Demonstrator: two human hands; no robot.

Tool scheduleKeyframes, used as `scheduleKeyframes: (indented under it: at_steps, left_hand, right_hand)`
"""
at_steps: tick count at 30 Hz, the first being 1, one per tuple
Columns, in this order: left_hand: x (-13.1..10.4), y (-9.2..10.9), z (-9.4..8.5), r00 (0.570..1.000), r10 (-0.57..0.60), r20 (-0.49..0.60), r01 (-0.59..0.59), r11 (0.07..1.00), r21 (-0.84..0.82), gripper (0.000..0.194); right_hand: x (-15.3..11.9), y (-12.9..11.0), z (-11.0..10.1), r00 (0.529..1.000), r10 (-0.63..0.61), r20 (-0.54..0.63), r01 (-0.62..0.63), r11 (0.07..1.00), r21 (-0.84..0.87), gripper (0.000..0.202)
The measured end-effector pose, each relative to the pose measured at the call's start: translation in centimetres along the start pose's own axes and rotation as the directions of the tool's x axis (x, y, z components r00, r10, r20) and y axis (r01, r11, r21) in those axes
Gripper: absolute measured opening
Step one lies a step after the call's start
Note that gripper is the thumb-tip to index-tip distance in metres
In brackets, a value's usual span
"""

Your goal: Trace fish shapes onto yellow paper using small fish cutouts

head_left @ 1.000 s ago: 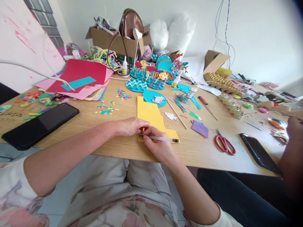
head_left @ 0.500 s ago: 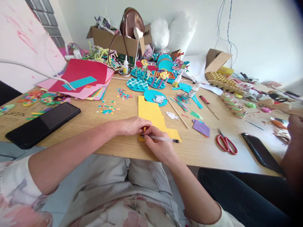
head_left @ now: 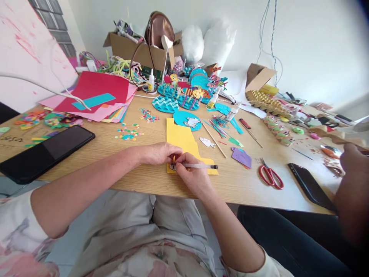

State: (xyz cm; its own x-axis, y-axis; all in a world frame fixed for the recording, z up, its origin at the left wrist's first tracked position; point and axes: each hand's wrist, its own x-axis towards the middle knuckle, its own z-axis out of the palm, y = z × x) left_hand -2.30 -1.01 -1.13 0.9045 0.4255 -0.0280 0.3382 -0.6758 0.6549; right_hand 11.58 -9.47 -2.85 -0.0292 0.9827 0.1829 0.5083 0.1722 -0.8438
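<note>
With 12 pointing straight away from me, the pen (head_left: 200,166) lies almost along 9 to 3 o'clock in my right hand (head_left: 192,173), its dark end out at 3. My right thumb and fingers are pinched snugly round it. Its other end points to 9, just beside the bent fingers of my left hand (head_left: 161,153). I judge that to be the relation that matters: pen coming in from 3, left fingers set at about 10 from its end, hardly any gap between the hands.

Both hands are low over the yellow paper (head_left: 181,136), near its 7 o'clock corner. Its tall part runs 12 to 6, and a lower step spreads towards 3, beneath the pen. From my grip, most of the bare sheet lies at 12, so neither hand is clearly nearer to it. Yellow shows between my left fingers; whether they pinch something there or only press down, I cannot tell. Something small and marked sits by the pen's 9 o'clock end, too covered to make out.

The blue disc (head_left: 179,118) is beyond, towards 12, touching the sheet's far side. At 2 o'clock lie the white fish (head_left: 206,142) and the stick (head_left: 215,137), both nearer my right hand.
</note>
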Motion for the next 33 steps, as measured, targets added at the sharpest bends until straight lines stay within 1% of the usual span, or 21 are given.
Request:
scheduleKeyframes:
  at_steps: [9,17,23,28,33]
  left_hand:
    - [0.18,-0.38,0.03,0.999,0.027,0.018,-0.027,1.0,-0.015,0.021]
    - [0.11,0.07,-0.16,1.0,0.007,0.02,-0.007,1.0,-0.006,0.02]
    - [0.13,-0.06,-0.11,1.0,0.026,0.018,-0.025,0.999,-0.025,0.021]
    - [0.09,0.08,-0.14,1.0,0.014,0.014,-0.014,1.0,-0.017,0.021]
    - [0.04,0.07,-0.15,0.999,0.029,0.013,-0.029,1.0,-0.011,0.022]
  right_hand:
    - [-0.16,0.17,-0.18,0.997,0.024,0.068,-0.028,0.997,0.067,0.006]
    - [-0.46,0.13,-0.21,0.997,-0.018,0.075,0.016,0.999,0.034,0.006]
    - [-0.36,-0.07,-0.13,0.997,-0.033,0.07,0.035,0.999,-0.02,0.007]
    - [-0.47,-0.23,-0.19,0.997,-0.04,0.064,0.045,0.996,-0.075,0.008]
    - [-0.41,-0.19,-0.25,0.995,-0.063,0.072,0.069,0.993,-0.092,0.009]
